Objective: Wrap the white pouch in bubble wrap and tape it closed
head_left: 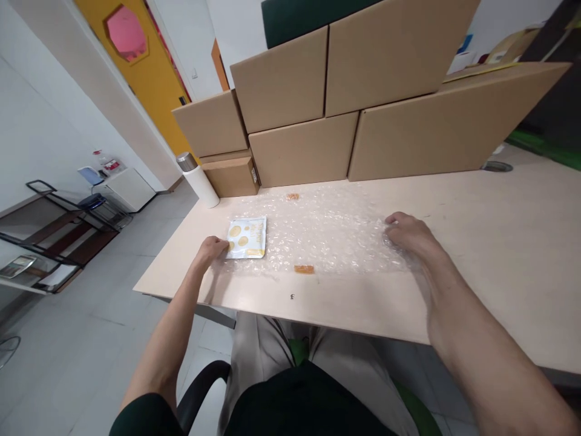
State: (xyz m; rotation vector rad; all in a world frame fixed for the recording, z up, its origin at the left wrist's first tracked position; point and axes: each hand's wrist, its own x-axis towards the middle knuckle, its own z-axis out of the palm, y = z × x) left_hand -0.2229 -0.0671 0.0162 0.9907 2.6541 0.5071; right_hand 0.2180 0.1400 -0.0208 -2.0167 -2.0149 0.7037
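A clear sheet of bubble wrap [327, 230] lies spread flat on the table, with two short strips of brown tape, a far strip [293, 197] and a near strip [304, 269], at its edges. On its left end rests a flat white packet [247, 237] with yellow round shapes. My left hand [212, 251] is closed at the left end of the wrap, its fingertips touching the packet's left edge. At the opposite end, my right hand [411, 235] pinches the wrap's right edge. The fingers beneath the sheet are partly hidden on both sides.
Cardboard boxes [302, 148] are stacked along the back of the table [490, 260]. A white bottle [200, 184] with a metallic cap stands at the back left beside a small brown box [231, 177]. A dark round object [497, 166] lies at the back right.
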